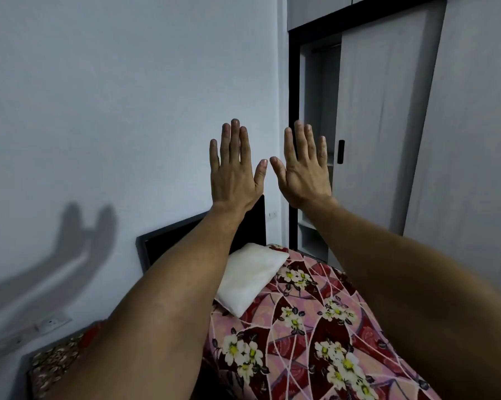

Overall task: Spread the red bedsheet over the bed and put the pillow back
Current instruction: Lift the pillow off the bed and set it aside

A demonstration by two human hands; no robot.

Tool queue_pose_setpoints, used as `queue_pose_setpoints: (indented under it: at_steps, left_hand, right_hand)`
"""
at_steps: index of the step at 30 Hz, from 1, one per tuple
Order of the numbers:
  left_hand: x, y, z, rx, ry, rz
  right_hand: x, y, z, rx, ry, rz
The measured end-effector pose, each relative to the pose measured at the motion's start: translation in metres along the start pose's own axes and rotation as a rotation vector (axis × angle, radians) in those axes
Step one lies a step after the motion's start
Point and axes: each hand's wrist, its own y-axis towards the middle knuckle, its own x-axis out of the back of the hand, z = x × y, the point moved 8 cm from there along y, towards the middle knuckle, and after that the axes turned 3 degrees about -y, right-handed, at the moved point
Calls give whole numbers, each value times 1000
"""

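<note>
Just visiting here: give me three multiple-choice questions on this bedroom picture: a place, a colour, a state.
1. Where does the plain white pillow lie?
A) on the floor
B) on the red floral bedsheet, near the black headboard
C) under the bed

2. What colour are the bedsheet's flowers?
A) white with yellow centres
B) blue
C) orange

3. How are the left hand and right hand?
A) gripping the pillow
B) clenched fists
C) raised, fingers straight, empty

Answers: B, it rests on the sheet; A, pale petals, yellow middles; C, both held up, holding nothing.
</note>
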Motion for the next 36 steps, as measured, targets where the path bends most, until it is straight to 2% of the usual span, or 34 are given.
queue_pose_setpoints:
  at_steps: [12,36]
  left_hand:
    - [-63,0,54,38,4,71]
    - [-271,64,96,120,11,172]
  right_hand:
    - [-79,12,35,-23,-37,105]
    - [-277,103,8,7,-30,234]
